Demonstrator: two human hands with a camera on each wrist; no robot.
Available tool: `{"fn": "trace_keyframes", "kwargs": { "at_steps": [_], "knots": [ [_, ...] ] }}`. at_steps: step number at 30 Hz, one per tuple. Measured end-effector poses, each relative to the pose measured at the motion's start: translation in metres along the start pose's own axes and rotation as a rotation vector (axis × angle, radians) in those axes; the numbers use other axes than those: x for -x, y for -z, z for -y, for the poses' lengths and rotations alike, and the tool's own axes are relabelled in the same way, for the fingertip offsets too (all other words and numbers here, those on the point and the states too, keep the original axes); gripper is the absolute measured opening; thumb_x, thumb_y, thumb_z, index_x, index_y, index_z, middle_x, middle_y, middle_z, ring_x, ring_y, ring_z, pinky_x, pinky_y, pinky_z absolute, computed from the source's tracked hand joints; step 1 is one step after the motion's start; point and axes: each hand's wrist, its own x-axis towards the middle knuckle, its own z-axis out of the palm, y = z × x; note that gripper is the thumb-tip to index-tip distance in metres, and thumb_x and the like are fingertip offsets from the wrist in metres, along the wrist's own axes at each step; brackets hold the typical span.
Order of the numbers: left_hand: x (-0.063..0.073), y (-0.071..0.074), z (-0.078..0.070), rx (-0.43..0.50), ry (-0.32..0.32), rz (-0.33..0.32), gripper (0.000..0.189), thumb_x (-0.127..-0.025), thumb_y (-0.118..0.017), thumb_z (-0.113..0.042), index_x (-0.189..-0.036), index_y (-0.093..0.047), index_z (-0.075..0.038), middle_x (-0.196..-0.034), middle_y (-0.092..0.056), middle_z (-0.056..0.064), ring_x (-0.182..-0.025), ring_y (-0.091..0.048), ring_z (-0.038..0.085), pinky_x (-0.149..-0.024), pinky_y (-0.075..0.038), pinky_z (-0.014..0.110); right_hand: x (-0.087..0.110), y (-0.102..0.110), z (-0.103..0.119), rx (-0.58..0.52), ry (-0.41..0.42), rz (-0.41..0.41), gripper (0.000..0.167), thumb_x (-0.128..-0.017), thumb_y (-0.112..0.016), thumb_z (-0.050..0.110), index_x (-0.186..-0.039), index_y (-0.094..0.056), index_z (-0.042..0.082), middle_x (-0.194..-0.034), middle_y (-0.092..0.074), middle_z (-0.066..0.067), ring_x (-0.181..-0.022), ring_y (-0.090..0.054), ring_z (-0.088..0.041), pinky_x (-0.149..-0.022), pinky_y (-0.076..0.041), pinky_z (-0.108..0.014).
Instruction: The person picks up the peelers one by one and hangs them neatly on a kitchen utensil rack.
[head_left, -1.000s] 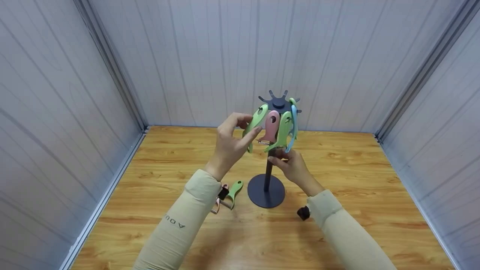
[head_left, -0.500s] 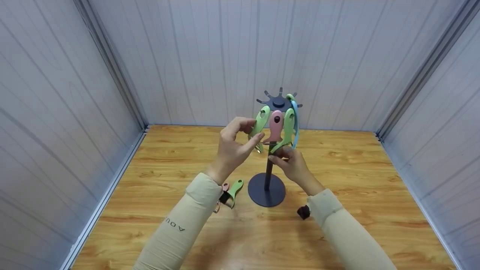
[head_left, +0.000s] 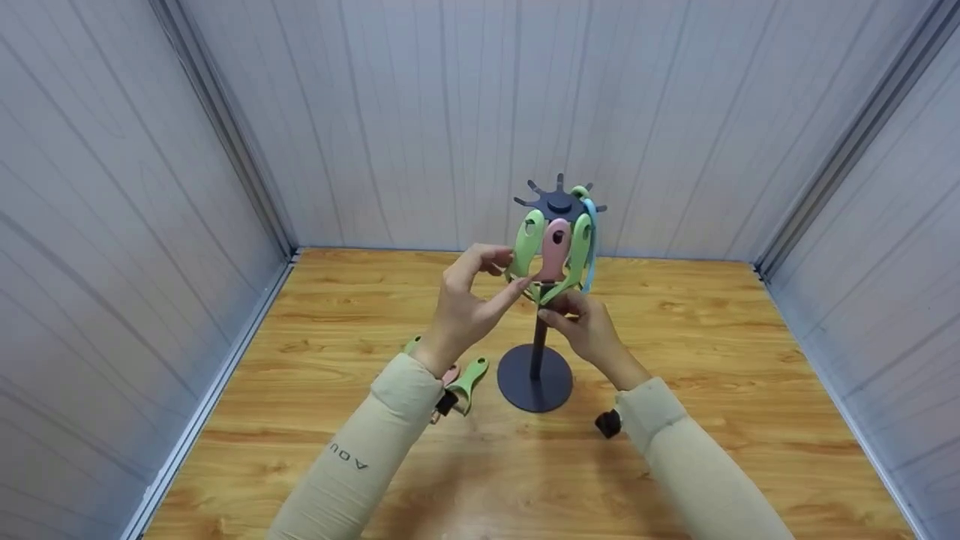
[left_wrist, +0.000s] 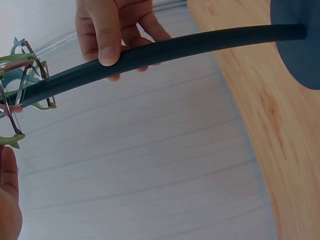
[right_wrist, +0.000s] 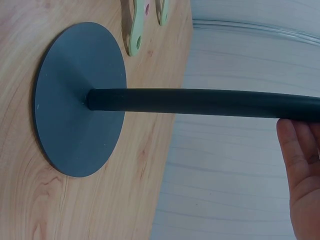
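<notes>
A dark rotating hook stand [head_left: 559, 206] holds several fish-shaped Y-peelers by the holes in their handles. My left hand [head_left: 480, 289] has its fingers at the left edge of a green peeler [head_left: 529, 238] and its thumb across the lower end; the peeler hangs from a hook. Beside that one hang a pink peeler [head_left: 555, 251] and another green peeler [head_left: 580, 244], with a blue peeler [head_left: 592, 247] behind at the right. Below them my right hand [head_left: 589, 326] grips the upright pole [left_wrist: 200, 45], thumb in front and fingers behind.
More peelers lie on the wooden table, including a green peeler [head_left: 472, 382] and a pink peeler [head_left: 451, 375], partly hidden by my left sleeve [head_left: 375, 442]. The round base [head_left: 517, 390] stands on the table. Bare hooks face the panelled back wall [head_left: 375, 135].
The top of the stand has turned, carrying its front peelers to the right. My left hand has moved slightly right with the green peeler; the right hand stays on the pole.
</notes>
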Motion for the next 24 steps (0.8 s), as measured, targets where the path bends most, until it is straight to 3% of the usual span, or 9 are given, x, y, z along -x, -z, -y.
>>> {"fn": "trace_keyframes", "kwargs": {
  "at_steps": [4, 13, 24],
  "knots": [
    [0.008, 0.007, 0.005, -0.023, 0.006, 0.002, 0.033, -0.093, -0.085, -0.005, -0.119, -0.069, 0.005, -0.112, -0.075, 0.018, -0.103, -0.073, 0.030, -0.088, -0.062, 0.038, -0.001, 0.000, 0.001, -0.012, 0.017, -0.002, 0.009, -0.101, -0.076, 0.003, -0.107, -0.074, -0.003, -0.097, -0.074, -0.020, -0.088, -0.070, -0.010, -0.079, -0.063, -0.019],
    [0.038, 0.024, 0.027, -0.070, 0.084, 0.022, 0.032, -0.094, -0.086, -0.006, -0.121, -0.071, 0.002, -0.112, -0.075, 0.015, -0.103, -0.072, 0.029, -0.088, -0.063, 0.042, 0.000, 0.001, 0.000, -0.020, 0.006, -0.012, 0.007, -0.101, -0.076, 0.002, -0.105, -0.074, -0.004, -0.096, -0.073, -0.020, -0.087, -0.071, -0.009, -0.079, -0.064, -0.021],
    [0.075, 0.036, 0.052, -0.120, 0.200, 0.151, 0.032, -0.095, -0.086, -0.009, -0.121, -0.072, 0.001, -0.112, -0.074, 0.016, -0.102, -0.071, 0.035, -0.087, -0.063, 0.045, 0.002, -0.004, -0.003, -0.038, 0.042, -0.033, 0.005, -0.102, -0.075, 0.002, -0.104, -0.075, -0.002, -0.096, -0.074, -0.017, -0.086, -0.070, -0.008, -0.077, -0.064, -0.021]
  ]
}}
